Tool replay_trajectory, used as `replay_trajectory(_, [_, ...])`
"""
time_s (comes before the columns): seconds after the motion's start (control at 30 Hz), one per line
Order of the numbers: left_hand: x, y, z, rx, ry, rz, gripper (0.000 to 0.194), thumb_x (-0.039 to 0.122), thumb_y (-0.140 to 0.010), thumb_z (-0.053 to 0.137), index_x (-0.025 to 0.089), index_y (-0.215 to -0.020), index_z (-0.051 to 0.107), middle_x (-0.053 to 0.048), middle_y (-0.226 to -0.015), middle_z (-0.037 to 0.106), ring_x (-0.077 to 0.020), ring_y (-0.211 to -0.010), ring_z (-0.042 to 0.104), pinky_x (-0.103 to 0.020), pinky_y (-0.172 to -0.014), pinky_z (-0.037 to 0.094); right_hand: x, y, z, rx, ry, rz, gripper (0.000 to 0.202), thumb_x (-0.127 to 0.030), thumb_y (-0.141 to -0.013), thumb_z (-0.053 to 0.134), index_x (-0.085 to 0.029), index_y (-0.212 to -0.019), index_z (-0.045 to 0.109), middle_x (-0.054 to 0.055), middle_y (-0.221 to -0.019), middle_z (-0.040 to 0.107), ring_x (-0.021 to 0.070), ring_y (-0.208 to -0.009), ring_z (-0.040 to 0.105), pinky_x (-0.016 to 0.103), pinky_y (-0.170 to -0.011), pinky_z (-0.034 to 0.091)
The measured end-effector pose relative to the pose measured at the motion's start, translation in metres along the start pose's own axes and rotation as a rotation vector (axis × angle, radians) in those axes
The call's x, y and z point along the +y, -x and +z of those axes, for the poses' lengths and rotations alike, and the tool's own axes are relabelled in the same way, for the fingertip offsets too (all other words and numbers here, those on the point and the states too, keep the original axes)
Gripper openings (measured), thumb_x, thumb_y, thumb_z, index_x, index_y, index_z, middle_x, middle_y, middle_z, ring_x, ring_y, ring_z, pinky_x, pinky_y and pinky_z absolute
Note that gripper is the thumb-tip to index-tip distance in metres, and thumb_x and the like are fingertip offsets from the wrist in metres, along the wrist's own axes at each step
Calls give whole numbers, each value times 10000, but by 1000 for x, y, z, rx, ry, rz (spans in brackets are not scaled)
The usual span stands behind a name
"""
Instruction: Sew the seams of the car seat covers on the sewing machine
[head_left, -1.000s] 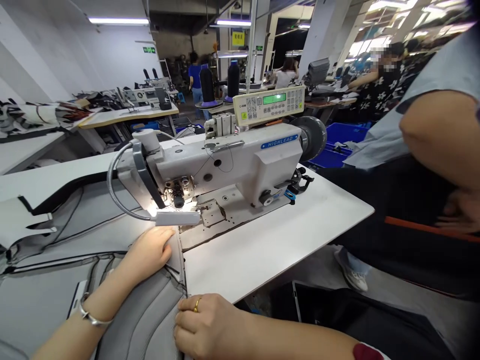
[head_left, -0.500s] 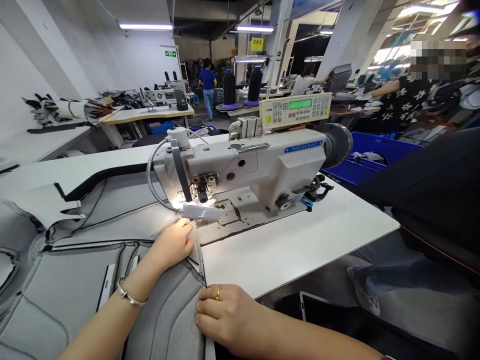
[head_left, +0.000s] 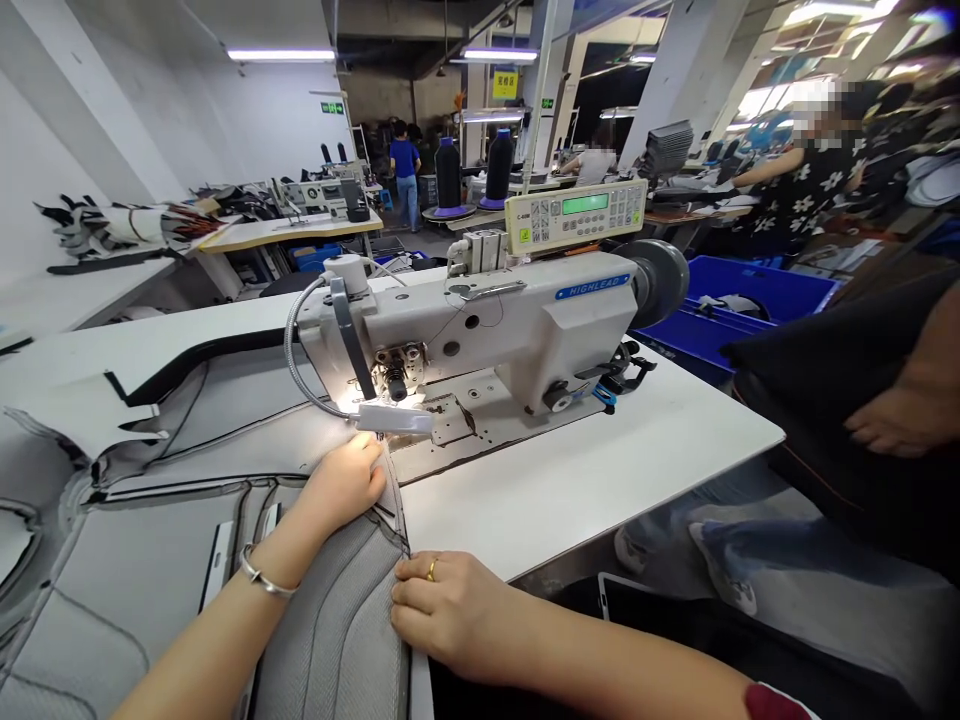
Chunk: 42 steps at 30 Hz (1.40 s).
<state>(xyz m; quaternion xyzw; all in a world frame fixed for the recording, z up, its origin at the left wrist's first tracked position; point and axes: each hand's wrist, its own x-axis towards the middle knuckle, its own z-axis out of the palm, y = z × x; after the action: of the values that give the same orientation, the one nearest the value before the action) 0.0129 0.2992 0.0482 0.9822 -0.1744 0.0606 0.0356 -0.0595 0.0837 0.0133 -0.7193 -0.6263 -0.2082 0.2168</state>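
Note:
A large grey padded fabric piece [head_left: 150,560] with dark seams covers the left of the white table. My left hand [head_left: 346,482], a bracelet at its wrist, presses on the fabric just below the lit needle area of the sewing machine [head_left: 465,330]; its fingers are bent together at the fabric's edge. Nearer me, my right hand [head_left: 457,610], with a gold ring, pinches the fabric's right edge by the table's front. A small lamp head [head_left: 394,418] hides the needle and the fabric under it.
Behind the machine stand black thread cones [head_left: 498,170]. A blue bin [head_left: 750,290] lies beyond the table [head_left: 600,470] on the right. Close by on the right, a person's hand [head_left: 904,410] rests by dark cloth. Other people are farther back.
The view has shifted slightly, so the machine appears farther left. The nearby person's hand has come into view at right. Both my hands keep their hold on the fabric.

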Motion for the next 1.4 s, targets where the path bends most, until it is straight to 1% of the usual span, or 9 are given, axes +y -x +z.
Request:
replay_trajectory(0.17, [10,16,-6,19,23,61,255,258,-909,412,173,-933,651,-115,-976,675,-269,-965,620,-398,-849,514,-4,2,0,63,-15,-7,212,-91,-854,546,-159,-657,508,-4,-671,523,128,-633,459,242,-754,496])
replay_trajectory(0.33, [16,31,-9,72,78,140,335,342,-949,375,183,-930,669,-115,-1035,690,-252,-924,650,-360,-769,540,-5,2,0,57,0,-4,220,-92,-838,556,-167,-641,496,-5,-660,525,128,-616,469,242,-741,493])
replay_trajectory(0.63, [0,18,-2,123,81,161,380,355,-960,371,156,-1020,690,-125,-1137,680,-257,-979,665,-370,-824,560,5,-1,4,54,15,-31,219,-100,-847,551,-171,-652,483,-6,-663,516,133,-655,506,243,-702,476])
replay_trajectory(0.73, [-4,21,-1,124,128,169,381,368,-965,380,166,-1020,698,-116,-1092,684,-254,-950,659,-387,-822,553,10,-3,6,49,34,-46,214,-110,-850,544,-172,-655,479,-5,-671,518,134,-666,520,247,-681,469])
replay_trajectory(0.87, [-5,37,-2,113,172,243,283,438,-898,580,240,-1071,688,-80,-1101,677,-261,-976,632,-408,-863,514,19,-5,8,34,69,-70,203,-115,-847,544,-177,-665,477,-6,-669,513,138,-646,519,252,-641,457])
replay_trajectory(0.97, [-8,45,0,156,208,275,218,386,-866,667,267,-1049,667,-44,-1096,677,-245,-981,611,-396,-877,474,27,-8,9,38,92,-104,195,-118,-837,550,-179,-671,470,-3,-676,517,137,-647,526,255,-660,466])
replay_trajectory(1.1, [-15,38,6,173,238,231,105,332,-885,653,229,-894,635,-23,-970,681,-218,-886,596,-370,-826,440,39,-13,11,13,102,-151,191,-116,-846,529,-178,-679,460,-3,-671,501,139,-674,554,255,-663,469])
replay_trajectory(1.23, [-19,28,7,168,250,195,166,366,-880,662,218,-824,614,-8,-854,656,-203,-809,567,-354,-768,410,52,-18,12,-3,96,-162,177,-129,-872,518,-182,-715,457,-1,-703,492,126,-655,534,242,-579,427])
replay_trajectory(1.4, [-27,19,7,181,259,192,232,409,-903,638,220,-776,600,22,-780,648,-194,-751,560,-354,-747,355,61,-18,13,71,102,-180,149,-155,-901,527,-172,-758,488,-19,-669,450,113,-589,470,241,-568,401])
